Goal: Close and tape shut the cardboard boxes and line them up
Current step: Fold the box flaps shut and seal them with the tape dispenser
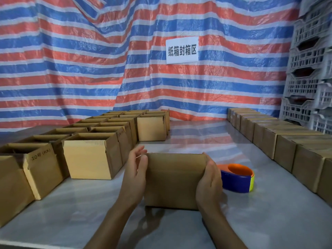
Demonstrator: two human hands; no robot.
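Standing closed and plain brown, the cardboard box [172,178] sits mid-table on a pale glossy tabletop [89,212], with a striped tarp [71,69] behind. The left hand [136,169], fingers straight, lies along its left side. The right hand [209,180] grips its right edge, just beside a tape dispenser [237,178].

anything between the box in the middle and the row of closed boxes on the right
Yes: the tape dispenser sits on the table just right of the box, beside the right hand, on the straight path to the row of closed boxes. Past it only bare table shows.
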